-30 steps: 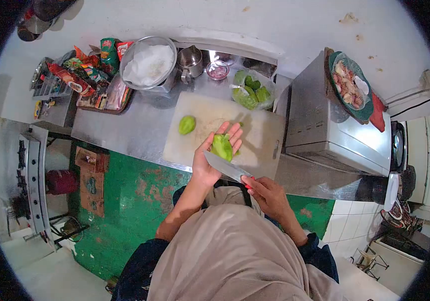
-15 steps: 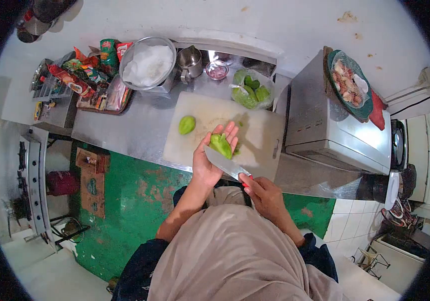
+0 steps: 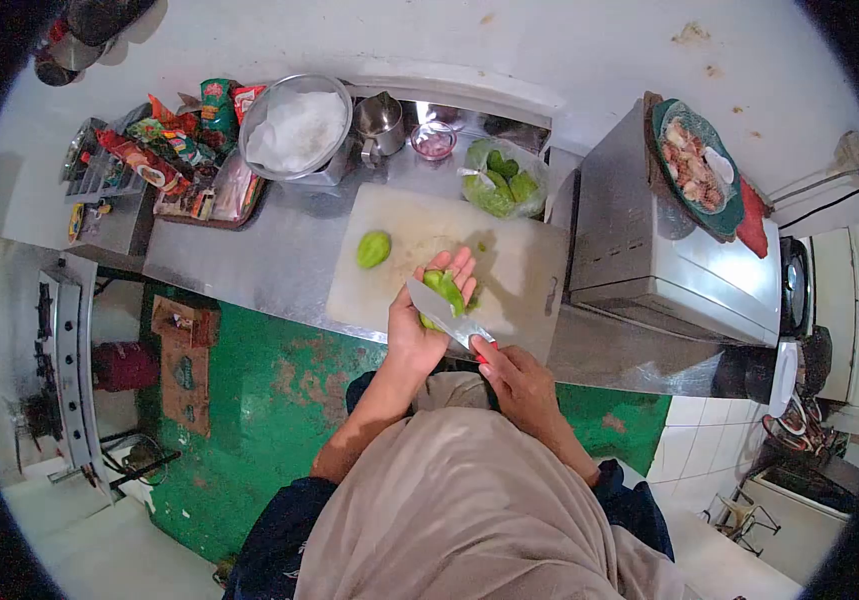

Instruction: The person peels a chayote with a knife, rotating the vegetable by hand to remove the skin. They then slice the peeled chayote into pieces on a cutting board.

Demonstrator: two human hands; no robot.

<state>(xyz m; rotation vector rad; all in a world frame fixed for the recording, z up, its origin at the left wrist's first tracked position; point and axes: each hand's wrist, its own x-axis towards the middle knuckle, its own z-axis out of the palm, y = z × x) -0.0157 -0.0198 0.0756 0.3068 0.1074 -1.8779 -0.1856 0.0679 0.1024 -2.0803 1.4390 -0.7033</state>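
My left hand (image 3: 417, 325) is palm up and cradles a green bell pepper (image 3: 446, 290), its fingers extended behind it. The wide blade of a kitchen knife (image 3: 441, 309) lies across the pepper and over my left palm. My right hand (image 3: 519, 380) is closed around the knife's red handle. Both hands are above the near part of a white cutting board (image 3: 414, 215). A second green pepper (image 3: 373, 249) rests on the board to the left, and small green bits lie near my fingers. Part of the held pepper is hidden by the blade.
Behind the board stand a bowl of white stuff (image 3: 299, 130), a metal jug (image 3: 380, 125), a small glass bowl (image 3: 433, 141) and a plastic bag of green vegetables (image 3: 504, 178). Food packets (image 3: 149, 160) crowd the left. A metal appliance (image 3: 669, 240) stands right, with a covered plate (image 3: 697, 165) on top.
The knife has shifted slightly left and down, and its blade now covers more of the pepper. The pepper looks turned in my left palm.
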